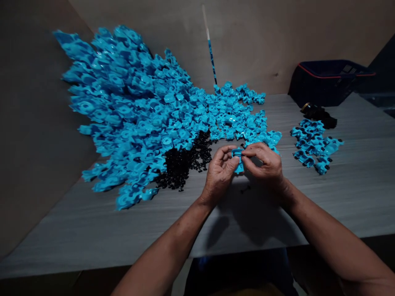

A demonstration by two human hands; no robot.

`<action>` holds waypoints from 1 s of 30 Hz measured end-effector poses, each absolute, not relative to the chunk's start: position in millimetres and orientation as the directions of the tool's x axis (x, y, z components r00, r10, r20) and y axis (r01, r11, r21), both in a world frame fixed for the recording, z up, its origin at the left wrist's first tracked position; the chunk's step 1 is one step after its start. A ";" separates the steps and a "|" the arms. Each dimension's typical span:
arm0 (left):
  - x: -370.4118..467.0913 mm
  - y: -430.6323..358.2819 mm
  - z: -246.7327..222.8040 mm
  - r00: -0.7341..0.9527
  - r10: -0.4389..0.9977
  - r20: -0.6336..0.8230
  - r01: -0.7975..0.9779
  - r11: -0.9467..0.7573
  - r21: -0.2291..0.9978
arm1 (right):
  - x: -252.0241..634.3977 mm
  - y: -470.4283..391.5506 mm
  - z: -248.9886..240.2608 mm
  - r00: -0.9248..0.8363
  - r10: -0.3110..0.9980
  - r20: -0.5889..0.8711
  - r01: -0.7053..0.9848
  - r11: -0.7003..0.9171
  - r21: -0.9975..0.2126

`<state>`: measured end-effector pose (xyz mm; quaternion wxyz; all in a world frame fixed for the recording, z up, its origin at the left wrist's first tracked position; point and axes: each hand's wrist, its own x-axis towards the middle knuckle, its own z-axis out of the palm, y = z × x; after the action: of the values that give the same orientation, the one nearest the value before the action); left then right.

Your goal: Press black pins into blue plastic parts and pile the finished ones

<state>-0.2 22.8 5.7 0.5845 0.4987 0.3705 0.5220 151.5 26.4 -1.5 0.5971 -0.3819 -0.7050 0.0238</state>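
Observation:
Between my two hands is a small blue plastic toy car body point(238, 167), with its hollow underside facing me. My left hand point(219, 172) grips it from the left, thumb on its face and fingers behind. From the other side, the pinched fingertips of my right hand point(263, 162) press on its right edge. A thin dark bar, seemingly a wheel axle, lies across the upper part of the body; its right end is hidden by my fingers. One loose black wheel axle point(245, 189) rests on the table just below my hands.
A tall heap of blue toy bodies point(132, 98) leans into the left corner. Before it lies a pile of black wheel axles point(177, 168). At right are several blue bodies with black wheels point(308, 144), a dark object point(322, 116) and a dark basket point(327, 84). A thin stick point(211, 53) stands behind.

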 end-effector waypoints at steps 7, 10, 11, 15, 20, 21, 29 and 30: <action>0.5 24.2 3.3 0.144 0.984 0.103 -0.228 -0.068 0.971 | 150.2 26.9 -6.8 0.044 0.705 0.708 0.345 0.655 -0.673; 0.4 23.8 2.5 0.151 0.978 0.145 -0.223 -0.109 0.969 | 151.3 27.8 -9.0 0.074 0.810 0.582 0.202 0.559 -0.804; 0.2 23.5 2.4 0.154 0.976 0.153 -0.218 -0.118 0.969 | 151.8 28.1 -9.2 0.070 0.834 0.547 0.164 0.531 -0.831; -1.3 22.3 3.8 0.136 0.975 0.174 -0.206 -0.144 0.968 | 153.4 27.8 -6.3 0.036 0.882 0.470 0.104 0.464 -0.880; -1.7 22.6 6.1 0.127 0.972 0.196 -0.190 -0.170 0.967 | 155.2 26.9 -1.3 0.032 0.863 0.503 0.102 0.498 -0.861; -1.6 23.0 6.1 0.128 0.971 0.201 -0.188 -0.175 0.967 | 155.7 27.2 -1.0 0.030 0.852 0.522 0.102 0.517 -0.850; -5.2 22.6 -1.3 0.096 0.970 0.222 -0.060 -0.217 0.974 | 153.2 30.5 -6.3 0.020 0.911 0.412 -0.035 0.412 -0.910; -5.6 22.5 -2.9 0.089 0.971 0.224 -0.041 -0.221 0.974 | 151.4 31.3 -8.9 0.017 0.925 0.380 -0.069 0.380 -0.922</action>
<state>-5.6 22.5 -2.9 0.4713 0.5679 0.4092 0.5366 151.4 31.3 -8.9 0.6056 -0.3764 -0.5684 0.4104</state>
